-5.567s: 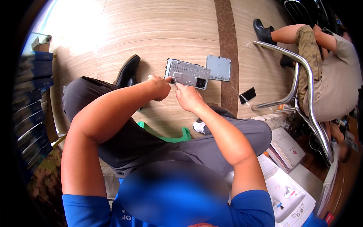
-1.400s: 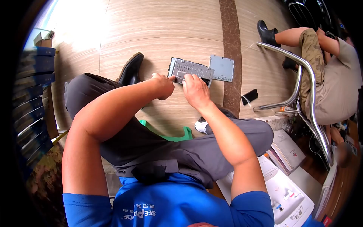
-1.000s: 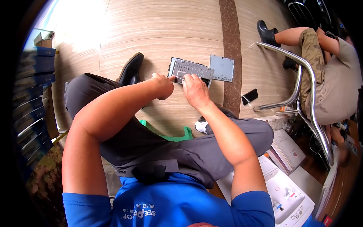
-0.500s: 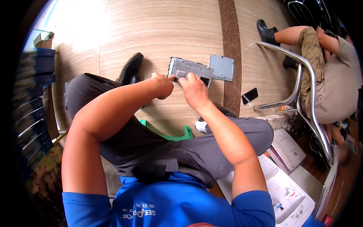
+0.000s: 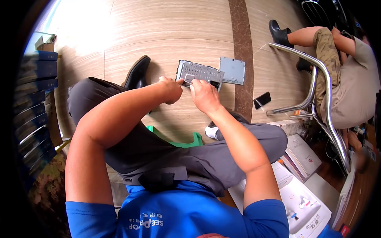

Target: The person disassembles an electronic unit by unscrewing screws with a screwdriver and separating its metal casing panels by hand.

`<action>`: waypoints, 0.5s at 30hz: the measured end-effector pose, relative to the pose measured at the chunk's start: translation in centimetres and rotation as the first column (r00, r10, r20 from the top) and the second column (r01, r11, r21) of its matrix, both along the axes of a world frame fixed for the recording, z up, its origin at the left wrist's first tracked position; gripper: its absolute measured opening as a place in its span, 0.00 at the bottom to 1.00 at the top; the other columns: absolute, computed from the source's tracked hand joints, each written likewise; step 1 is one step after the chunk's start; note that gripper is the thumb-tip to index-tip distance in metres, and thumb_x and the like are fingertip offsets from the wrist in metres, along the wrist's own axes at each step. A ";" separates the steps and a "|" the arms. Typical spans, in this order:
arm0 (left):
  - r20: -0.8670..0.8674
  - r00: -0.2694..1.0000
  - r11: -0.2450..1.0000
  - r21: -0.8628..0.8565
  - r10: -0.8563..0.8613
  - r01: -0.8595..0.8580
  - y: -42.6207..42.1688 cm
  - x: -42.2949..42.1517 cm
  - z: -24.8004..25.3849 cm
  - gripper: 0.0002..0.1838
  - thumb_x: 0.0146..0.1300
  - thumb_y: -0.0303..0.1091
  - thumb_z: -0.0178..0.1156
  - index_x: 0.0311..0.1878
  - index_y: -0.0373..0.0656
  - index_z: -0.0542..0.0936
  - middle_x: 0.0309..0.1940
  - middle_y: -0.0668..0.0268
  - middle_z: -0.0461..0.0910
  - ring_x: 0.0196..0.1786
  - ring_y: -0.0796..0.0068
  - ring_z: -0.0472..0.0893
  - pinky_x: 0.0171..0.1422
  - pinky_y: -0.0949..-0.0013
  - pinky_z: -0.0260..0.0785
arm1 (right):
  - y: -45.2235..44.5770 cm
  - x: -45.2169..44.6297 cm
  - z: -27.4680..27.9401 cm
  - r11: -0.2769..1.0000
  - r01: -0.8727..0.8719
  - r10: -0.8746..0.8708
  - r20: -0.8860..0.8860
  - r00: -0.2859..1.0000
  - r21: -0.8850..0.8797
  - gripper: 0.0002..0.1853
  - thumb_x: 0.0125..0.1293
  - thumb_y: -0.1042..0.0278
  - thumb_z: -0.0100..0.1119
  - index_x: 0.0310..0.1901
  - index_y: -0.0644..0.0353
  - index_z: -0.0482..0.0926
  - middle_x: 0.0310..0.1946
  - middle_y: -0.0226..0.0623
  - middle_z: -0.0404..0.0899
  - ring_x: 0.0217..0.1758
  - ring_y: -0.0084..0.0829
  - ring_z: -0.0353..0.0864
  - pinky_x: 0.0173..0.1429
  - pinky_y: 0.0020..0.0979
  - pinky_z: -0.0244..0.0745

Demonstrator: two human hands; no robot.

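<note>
On the floor in front of me lies a flat electronic unit (image 5: 204, 72) in a grey metal case, its perforated face up. My left hand (image 5: 172, 90) is closed at the unit's near left corner, fingertips against the edge. Close by on the right, my right hand (image 5: 205, 96) has its fingers pressed together at the near edge. Something thin and light seems to show at those fingertips, too small to name. A flat grey metal cover plate (image 5: 233, 70) lies against the unit's right end. My hands hide part of the near edge.
A black phone (image 5: 262, 100) lies on the floor to the right, near a chrome tube chair frame (image 5: 327, 87). Another person (image 5: 349, 79) sits beyond it. A green plastic piece (image 5: 186, 143) is under my legs. Stacked blue boxes (image 5: 41, 79) stand left; a white tray (image 5: 303, 210) is at lower right.
My right hand's fingertips have shifted slightly and curled closer together at the unit's near edge. My left hand and the unit stay in place.
</note>
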State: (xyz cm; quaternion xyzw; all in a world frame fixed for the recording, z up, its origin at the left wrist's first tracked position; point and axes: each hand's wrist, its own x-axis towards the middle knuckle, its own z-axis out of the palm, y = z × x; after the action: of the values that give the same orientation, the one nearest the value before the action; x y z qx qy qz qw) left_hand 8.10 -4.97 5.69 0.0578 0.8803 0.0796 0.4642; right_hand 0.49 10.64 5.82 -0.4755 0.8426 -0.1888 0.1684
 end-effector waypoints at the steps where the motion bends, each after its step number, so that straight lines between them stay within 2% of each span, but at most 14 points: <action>1: -0.004 1.000 1.000 0.003 -0.002 0.002 0.0 0.0 0.0 0.26 0.64 0.48 0.64 0.64 0.53 0.77 0.80 0.58 0.51 0.64 0.53 0.78 0.60 0.52 0.75 | 0.0 0.0 0.0 1.000 -0.005 0.005 0.000 1.000 0.005 0.09 0.68 0.63 0.56 0.37 0.60 0.75 0.33 0.48 0.81 0.37 0.51 0.84 0.43 0.48 0.80; 15: -0.004 1.000 1.000 0.002 0.010 -0.010 0.0 0.0 0.2 0.26 0.64 0.47 0.65 0.64 0.53 0.77 0.80 0.58 0.51 0.65 0.53 0.77 0.60 0.51 0.74 | 0.1 0.1 -0.1 0.999 -0.034 0.033 -0.051 0.998 -0.016 0.07 0.68 0.65 0.56 0.37 0.59 0.74 0.32 0.46 0.80 0.38 0.48 0.84 0.42 0.47 0.80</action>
State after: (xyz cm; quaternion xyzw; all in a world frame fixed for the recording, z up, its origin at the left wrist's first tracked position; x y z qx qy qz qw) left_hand 8.13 -4.97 5.94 0.0541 0.8814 0.0827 0.4619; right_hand 0.56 10.74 5.74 -0.4954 0.8370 -0.1808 0.1461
